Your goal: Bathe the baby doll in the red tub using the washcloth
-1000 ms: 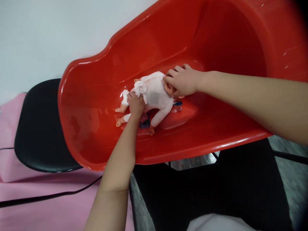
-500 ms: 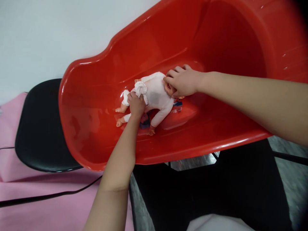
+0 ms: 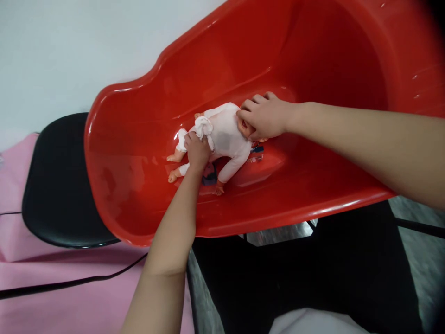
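Observation:
A baby doll point(image 3: 227, 130) in white clothes lies in a red tub point(image 3: 139, 139), its feet towards the left and its head towards the right. My left hand point(image 3: 199, 149) pinches bunched white cloth point(image 3: 203, 126) at the doll's lower body. Curled over the doll's head is my right hand point(image 3: 267, 117), its fingers wrapped round the top and covering most of the face. One doll arm stretches down towards the near side of the tub, beside a dark printed patch point(image 3: 209, 174) on the tub's floor.
Left of the tub is a black chair seat point(image 3: 59, 185) over pink fabric point(image 3: 69, 306). A white surface point(image 3: 76, 46) lies behind. Below the tub are black cloth point(image 3: 313, 273) and a thin black bar point(image 3: 420, 228).

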`<state>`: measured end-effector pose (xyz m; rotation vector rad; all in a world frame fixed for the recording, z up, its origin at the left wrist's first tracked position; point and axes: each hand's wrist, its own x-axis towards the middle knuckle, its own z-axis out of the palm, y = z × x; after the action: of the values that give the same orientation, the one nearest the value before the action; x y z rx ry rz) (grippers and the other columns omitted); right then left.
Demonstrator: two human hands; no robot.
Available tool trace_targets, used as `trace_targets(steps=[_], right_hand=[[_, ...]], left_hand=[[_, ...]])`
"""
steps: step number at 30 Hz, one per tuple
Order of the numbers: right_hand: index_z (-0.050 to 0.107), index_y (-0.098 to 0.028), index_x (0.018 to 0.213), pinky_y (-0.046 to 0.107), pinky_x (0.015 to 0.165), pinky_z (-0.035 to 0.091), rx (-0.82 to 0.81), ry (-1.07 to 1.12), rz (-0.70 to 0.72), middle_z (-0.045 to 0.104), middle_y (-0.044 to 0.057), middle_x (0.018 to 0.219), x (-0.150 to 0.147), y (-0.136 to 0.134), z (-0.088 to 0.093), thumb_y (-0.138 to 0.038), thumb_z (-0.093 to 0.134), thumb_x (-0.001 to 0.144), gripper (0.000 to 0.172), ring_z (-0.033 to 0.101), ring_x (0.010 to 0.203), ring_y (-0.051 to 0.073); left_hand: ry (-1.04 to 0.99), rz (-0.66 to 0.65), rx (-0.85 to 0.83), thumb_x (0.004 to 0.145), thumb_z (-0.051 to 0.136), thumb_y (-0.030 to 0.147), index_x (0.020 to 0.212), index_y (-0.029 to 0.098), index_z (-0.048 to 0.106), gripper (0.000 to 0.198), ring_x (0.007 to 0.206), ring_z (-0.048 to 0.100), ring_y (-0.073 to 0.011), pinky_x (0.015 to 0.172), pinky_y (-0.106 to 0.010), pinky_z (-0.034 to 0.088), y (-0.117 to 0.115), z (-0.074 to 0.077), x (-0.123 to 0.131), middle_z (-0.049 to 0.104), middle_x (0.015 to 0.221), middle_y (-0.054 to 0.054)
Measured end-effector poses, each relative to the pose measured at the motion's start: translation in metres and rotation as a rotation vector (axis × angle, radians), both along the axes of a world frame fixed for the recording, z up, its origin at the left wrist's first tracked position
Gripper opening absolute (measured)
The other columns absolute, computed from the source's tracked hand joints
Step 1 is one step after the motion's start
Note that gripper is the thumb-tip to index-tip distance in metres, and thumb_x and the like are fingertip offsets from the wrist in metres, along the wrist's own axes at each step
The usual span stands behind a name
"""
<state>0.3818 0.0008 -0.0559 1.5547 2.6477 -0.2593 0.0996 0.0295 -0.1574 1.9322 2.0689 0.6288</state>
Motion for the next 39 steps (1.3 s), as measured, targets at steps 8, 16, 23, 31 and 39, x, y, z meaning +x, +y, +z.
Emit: trace_targets(steps=[8,16,23,31,39], right_hand=[[0.063,-0.011,0.148,0.069,0.118,0.042,-0.030,-0.017,0.011,0.059,0.023,0.157,0.001,0.001,0.003,-0.058,0.054,0.104,0.065,0.055,0.143,0.046],[0.062,-0.012,0.149,0.069,0.119,0.043,-0.038,-0.079,0.002,0.057,0.023,0.157,-0.004,-0.005,0.013,-0.049,0.054,0.105,0.058,0.055,0.143,0.045],[0.061,-0.011,0.149,0.071,0.119,0.044,-0.050,-0.092,0.020,0.056,0.022,0.157,-0.003,-0.004,0.014,-0.051,0.052,0.105,0.060,0.055,0.143,0.046],[0.064,-0.011,0.147,0.070,0.118,0.041,-0.050,-0.023,0.005,0.058,0.023,0.157,-0.002,-0.003,0.009,-0.057,0.055,0.106,0.063,0.054,0.143,0.046],[0.068,-0.012,0.139,0.066,0.118,0.042,0.004,0.059,0.003,0.063,0.023,0.153,0.000,0.002,-0.004,-0.061,0.057,0.104,0.061,0.057,0.138,0.042]], left_hand=[[0.024,0.014,-0.055,0.108,0.058,0.025,0.124,0.023,0.055,0.017,0.147,0.053,-0.0401,0.131,-0.061,0.037,-0.004,0.012,0.006,0.058,0.148,-0.023],[-0.008,0.003,-0.057,0.107,0.059,0.024,0.128,0.025,0.057,0.021,0.152,0.049,-0.0404,0.132,-0.062,0.035,-0.004,0.013,0.006,0.056,0.150,-0.021],[0.002,-0.022,-0.039,0.107,0.060,0.023,0.128,0.024,0.057,0.021,0.153,0.048,-0.0395,0.133,-0.060,0.034,-0.001,0.008,0.003,0.057,0.150,-0.021],[0.021,-0.003,-0.026,0.108,0.060,0.024,0.124,0.023,0.056,0.017,0.150,0.051,-0.0382,0.131,-0.056,0.036,-0.002,0.008,0.005,0.058,0.147,-0.021],[0.023,-0.025,-0.019,0.107,0.059,0.024,0.126,0.025,0.056,0.019,0.150,0.049,-0.0388,0.133,-0.060,0.034,0.000,0.005,0.002,0.059,0.145,-0.020]])
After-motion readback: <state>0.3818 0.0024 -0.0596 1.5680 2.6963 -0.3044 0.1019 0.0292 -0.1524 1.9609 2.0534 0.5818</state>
